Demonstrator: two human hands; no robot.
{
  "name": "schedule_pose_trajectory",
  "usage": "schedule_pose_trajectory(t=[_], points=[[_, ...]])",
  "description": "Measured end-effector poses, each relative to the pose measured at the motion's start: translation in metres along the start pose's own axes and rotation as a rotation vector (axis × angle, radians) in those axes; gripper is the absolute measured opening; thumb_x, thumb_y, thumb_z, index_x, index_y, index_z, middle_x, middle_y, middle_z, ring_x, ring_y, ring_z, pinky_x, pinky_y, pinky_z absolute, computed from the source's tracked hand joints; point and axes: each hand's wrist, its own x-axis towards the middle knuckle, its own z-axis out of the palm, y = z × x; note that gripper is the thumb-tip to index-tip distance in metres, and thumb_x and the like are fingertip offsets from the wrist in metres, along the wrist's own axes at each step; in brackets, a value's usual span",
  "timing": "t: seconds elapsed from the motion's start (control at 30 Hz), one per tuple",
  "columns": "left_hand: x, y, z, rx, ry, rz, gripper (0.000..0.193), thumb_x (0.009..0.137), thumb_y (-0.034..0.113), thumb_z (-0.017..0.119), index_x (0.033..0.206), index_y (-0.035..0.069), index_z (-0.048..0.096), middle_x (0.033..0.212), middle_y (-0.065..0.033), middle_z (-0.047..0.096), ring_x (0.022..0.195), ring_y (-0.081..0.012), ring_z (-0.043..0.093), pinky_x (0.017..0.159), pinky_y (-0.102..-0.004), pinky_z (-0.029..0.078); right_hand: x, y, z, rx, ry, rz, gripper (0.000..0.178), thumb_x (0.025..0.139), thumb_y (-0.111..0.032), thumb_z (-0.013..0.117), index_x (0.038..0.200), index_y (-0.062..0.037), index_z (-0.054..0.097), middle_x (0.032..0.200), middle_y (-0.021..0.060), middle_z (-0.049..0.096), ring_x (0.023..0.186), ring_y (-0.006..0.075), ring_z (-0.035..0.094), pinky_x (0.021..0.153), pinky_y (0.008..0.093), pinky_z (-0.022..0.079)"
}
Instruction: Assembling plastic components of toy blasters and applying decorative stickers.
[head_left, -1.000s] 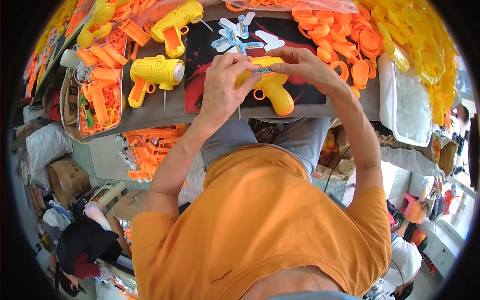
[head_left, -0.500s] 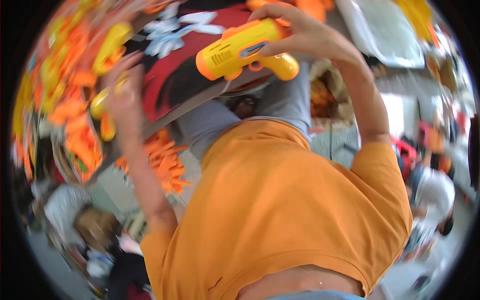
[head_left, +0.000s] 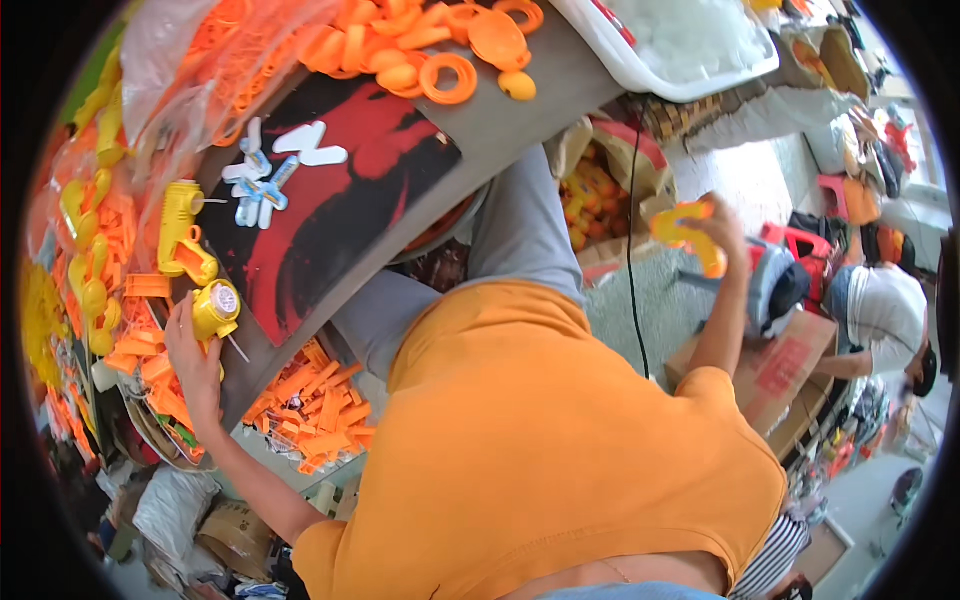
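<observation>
My right hand [head_left: 724, 232] is stretched out to the right, fingers closed on a yellow and orange toy gun [head_left: 683, 226] held in the air past the open paper bag. At the table's left side, my left hand [head_left: 196, 365] curls its fingers round a yellow toy gun body [head_left: 216, 309] with a round grey end and a thin wire. Just beyond it lies a second yellow toy gun body [head_left: 179, 229], also with a wire. White and blue sticker pieces [head_left: 263, 185] rest on the black and red mat [head_left: 345, 190].
Orange rings and caps [head_left: 448, 78] cover the table's far side. Orange parts lie in a heap [head_left: 318, 405] below the table edge. A paper bag [head_left: 655, 160] holds yellow-orange toys. A white tub [head_left: 690, 88], a hanging black cable [head_left: 632, 240] and a cardboard box [head_left: 790, 365] are to the right.
My right hand has carried the toy gun from over my lap far out to the right. My left hand, blurred before, is now lower and left, on a yellow gun body.
</observation>
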Motion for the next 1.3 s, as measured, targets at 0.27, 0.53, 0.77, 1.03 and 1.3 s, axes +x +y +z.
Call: schedule_pose_trajectory(t=[0.27, 0.53, 0.77, 1.03, 1.3], points=[[-0.006, 0.002, -0.015, 0.021, 0.109, 0.025, 0.074, 0.067, 0.004, 0.068, 0.136, 0.01, 0.043, 0.129, -0.0147, 0.045, 0.124, -0.0314, 0.039, 0.105, -0.0425, 0.031, 0.039, 0.001, 0.116, 0.402, 0.546, 0.219, 0.043, 0.081, -0.027, 0.069, 0.112, 0.002, 0.059, 0.098, 0.0169, 0.064, 0.09, 0.0274, 0.062, 0.079, 0.0367, 0.048], [-0.003, 0.035, -0.021, -0.144, 0.527, -0.045, 0.07, 0.065, 0.009, 0.079, 0.125, 0.005, 0.044, 0.123, -0.0151, 0.043, 0.118, -0.033, 0.042, 0.103, -0.0416, 0.033, -0.036, -0.264, -0.013, 0.535, 0.774, -0.863, 0.028, 0.08, 0.005, 0.063, 0.107, -0.0022, 0.061, 0.1, 0.0121, 0.063, 0.087, 0.0216, 0.06, 0.08, 0.0321, 0.048], [0.003, 0.102, -0.01, -0.818, 0.513, -0.055, 0.088, 0.072, 0.007, 0.08, 0.143, 0.003, 0.028, 0.127, -0.0142, 0.044, 0.117, -0.0245, 0.048, 0.101, -0.0366, 0.039, 0.016, -0.378, 0.021, -0.021, 0.492, -1.196, 0.03, 0.08, -0.02, 0.069, 0.103, -0.0046, 0.06, 0.11, 0.0061, 0.057, 0.11, 0.0284, 0.049, 0.093, 0.039, 0.037], [0.033, 0.137, -0.021, -0.691, 0.494, 0.233, 0.061, 0.062, 0.019, 0.086, 0.11, 0.003, 0.052, 0.097, -0.0118, 0.058, 0.093, -0.0273, 0.06, 0.081, -0.035, 0.048, -0.051, -0.431, -0.033, 1.177, -0.537, -0.9, 0.032, 0.101, -0.024, 0.045, 0.121, -0.0003, 0.054, 0.095, -0.001, 0.056, 0.088, 0.0067, 0.052, 0.081, 0.0212, 0.041], [0.048, 0.17, -0.021, -0.647, 0.274, 0.232, 0.058, 0.066, 0.028, 0.082, 0.109, 0.007, 0.05, 0.091, -0.0151, 0.066, 0.082, -0.0336, 0.066, 0.069, -0.04, 0.052, -0.068, -0.498, -0.013, 0.789, -0.568, -1.29, 0.031, 0.101, -0.029, 0.04, 0.102, -0.0026, 0.057, 0.096, 0.0019, 0.051, 0.094, 0.011, 0.05, 0.086, 0.026, 0.039]])
